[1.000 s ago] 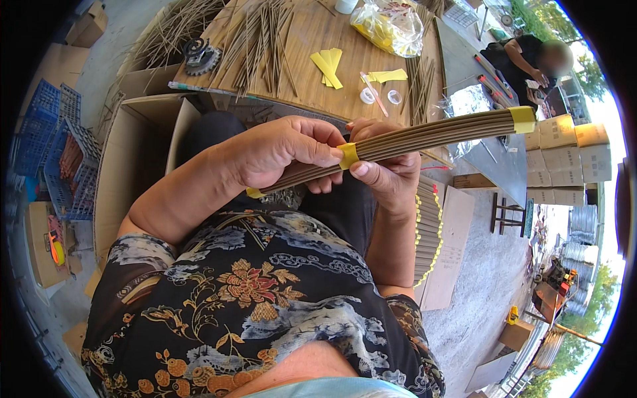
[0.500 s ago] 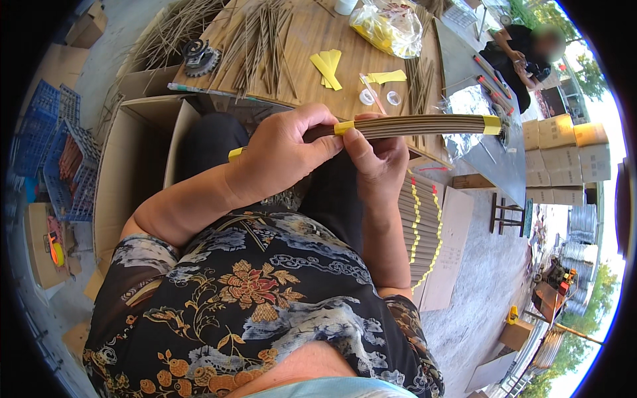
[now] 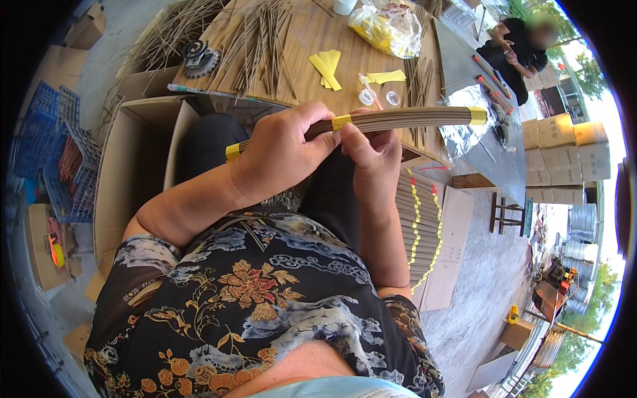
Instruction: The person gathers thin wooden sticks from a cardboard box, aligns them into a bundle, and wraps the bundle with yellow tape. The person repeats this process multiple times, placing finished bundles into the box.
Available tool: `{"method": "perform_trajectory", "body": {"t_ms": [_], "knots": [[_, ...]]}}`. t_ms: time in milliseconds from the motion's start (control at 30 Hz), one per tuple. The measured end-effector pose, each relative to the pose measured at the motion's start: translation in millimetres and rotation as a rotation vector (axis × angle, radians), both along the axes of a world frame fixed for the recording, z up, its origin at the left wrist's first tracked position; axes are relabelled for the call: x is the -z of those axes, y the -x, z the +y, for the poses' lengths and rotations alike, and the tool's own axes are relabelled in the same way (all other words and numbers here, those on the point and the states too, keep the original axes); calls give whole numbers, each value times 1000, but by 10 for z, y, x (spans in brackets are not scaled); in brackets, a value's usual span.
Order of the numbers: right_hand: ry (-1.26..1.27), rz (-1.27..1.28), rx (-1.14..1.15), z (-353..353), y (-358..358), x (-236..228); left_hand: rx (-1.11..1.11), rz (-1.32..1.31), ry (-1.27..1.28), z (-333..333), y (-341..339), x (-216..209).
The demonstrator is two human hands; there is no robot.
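Observation:
A long bundle of thin brown sticks (image 3: 415, 118) lies crosswise in front of me, held in both hands. Yellow paper bands wrap it near each end and at the middle. My left hand (image 3: 282, 149) is closed round the bundle, left of the middle yellow band (image 3: 341, 122). With thumb and fingers, my right hand (image 3: 371, 147) pinches the bundle just right of that band, its thumb against the band's edge. Some fingers of both hands are hidden behind the sticks.
Loose sticks (image 3: 265, 50), yellow paper strips (image 3: 326, 69), tape rings (image 3: 393, 98) and a plastic bag (image 3: 388, 30) lie on the wooden table (image 3: 308, 40). Banded bundles (image 3: 424, 225) rest on cardboard to the right. An open carton (image 3: 136, 166) stands left. Another person (image 3: 514, 53) sits at the far right.
The bundle's right end has shifted left and slightly up, and my right hand has moved a little left with it. Both hands keep their grip. The other person has changed posture.

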State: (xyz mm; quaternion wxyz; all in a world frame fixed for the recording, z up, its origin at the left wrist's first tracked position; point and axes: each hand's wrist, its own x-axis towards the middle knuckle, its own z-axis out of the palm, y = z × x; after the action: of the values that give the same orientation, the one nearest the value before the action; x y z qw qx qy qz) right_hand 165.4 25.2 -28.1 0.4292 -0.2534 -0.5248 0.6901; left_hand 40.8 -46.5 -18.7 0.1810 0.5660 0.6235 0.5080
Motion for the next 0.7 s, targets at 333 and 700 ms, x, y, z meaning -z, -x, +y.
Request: {"method": "perform_trajectory", "body": {"t_ms": [333, 700], "knots": [[-136, -194, 139, -10, 99, 47, -83, 295, -262, 68, -50, 43], [-46, -42, 37, 85, 63, 92, 41, -8, 128, 71, 70, 81]]}}
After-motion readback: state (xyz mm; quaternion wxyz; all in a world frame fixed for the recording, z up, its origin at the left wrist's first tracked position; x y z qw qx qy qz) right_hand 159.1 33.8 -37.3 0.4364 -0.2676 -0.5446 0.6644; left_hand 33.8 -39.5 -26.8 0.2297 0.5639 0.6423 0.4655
